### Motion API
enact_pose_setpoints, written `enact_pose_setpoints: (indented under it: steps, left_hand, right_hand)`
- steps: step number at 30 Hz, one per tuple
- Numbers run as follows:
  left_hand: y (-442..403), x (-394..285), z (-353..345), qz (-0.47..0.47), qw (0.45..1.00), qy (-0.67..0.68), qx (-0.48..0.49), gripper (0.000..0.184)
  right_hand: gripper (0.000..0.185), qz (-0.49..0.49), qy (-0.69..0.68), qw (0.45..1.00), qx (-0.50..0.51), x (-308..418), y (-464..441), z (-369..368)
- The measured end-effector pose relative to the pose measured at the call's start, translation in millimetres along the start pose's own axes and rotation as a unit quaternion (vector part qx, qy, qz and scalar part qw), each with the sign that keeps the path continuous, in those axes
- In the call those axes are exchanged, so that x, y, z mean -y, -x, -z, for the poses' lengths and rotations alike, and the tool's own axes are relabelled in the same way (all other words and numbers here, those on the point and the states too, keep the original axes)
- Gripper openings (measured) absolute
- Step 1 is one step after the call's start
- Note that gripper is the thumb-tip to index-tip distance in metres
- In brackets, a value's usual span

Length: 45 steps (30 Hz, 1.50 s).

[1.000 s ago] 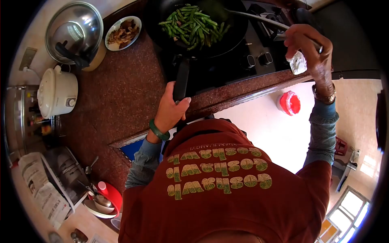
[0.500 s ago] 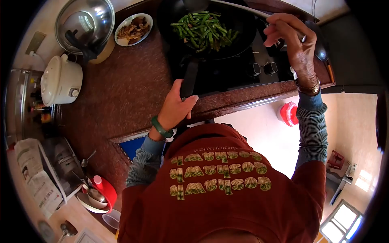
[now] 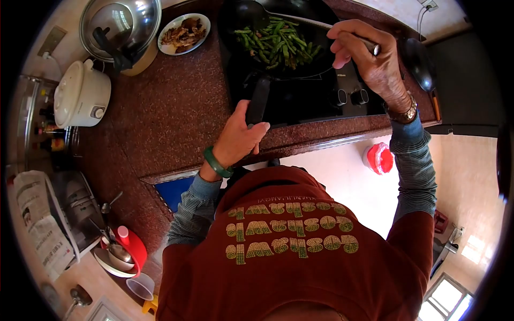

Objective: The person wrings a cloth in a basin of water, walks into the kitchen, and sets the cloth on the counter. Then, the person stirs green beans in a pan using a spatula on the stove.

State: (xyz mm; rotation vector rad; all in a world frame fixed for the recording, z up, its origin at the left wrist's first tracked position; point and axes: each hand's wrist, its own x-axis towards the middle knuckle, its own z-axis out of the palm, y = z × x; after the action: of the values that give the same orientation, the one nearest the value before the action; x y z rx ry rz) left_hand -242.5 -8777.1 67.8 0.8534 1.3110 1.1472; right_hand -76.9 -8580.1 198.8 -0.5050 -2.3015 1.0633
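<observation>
My left hand point(image 3: 235, 138) is wrapped round the black handle point(image 3: 259, 101) of a dark wok point(image 3: 227, 51) on the cooktop. Cut green beans point(image 3: 278, 43) lie in the wok, some with browned spots. Over the wok's right side, my right hand point(image 3: 369, 56) is closed round the metal handle of a long-handled spatula point(image 3: 300, 20). Its dark, rounded head is at the wok's far left, above the beans, and I cannot make out its exact shape.
A plate of browned food point(image 3: 185, 34) stands left of the wok. Nearby are a steel lid point(image 3: 120, 27) and white slow cooker point(image 3: 85, 96). Two knobs point(image 3: 350, 97) sit on the cooktop point(image 3: 300, 107). A dark pan point(image 3: 420, 64) lies at right, a red bin point(image 3: 379, 159) below.
My right hand has moved slightly left and down with the spatula, whose head now shows more fully at the wok's far left. My left hand still grips the handle. The view has shifted slightly.
</observation>
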Motion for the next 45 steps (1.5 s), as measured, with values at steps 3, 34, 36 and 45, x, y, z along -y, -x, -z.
enact_pose_setpoints:
  steps: [3,34,36,45]
  left_hand:
    - [1,-4,-1,0.01,1.0,-0.006,-0.005,0.064]
    - [-4,-5,8,0.039,0.999,0.031,0.006,0.08]
    - [-3,-5,4,0.023,0.999,0.039,-0.008,0.06]
    - [-2,-5,2,0.037,0.997,0.032,-0.056,0.063]
  right_hand:
    - [0.017,-0.004,0.016,1.0,0.002,11,-5,-5]
    - [0.015,0.092,0.142,0.981,0.091,-2,21,49]
    - [0.019,0.047,0.14,0.989,0.02,12,29,62]
    - [0.023,-0.079,-0.082,0.98,-0.161,-21,71,133]
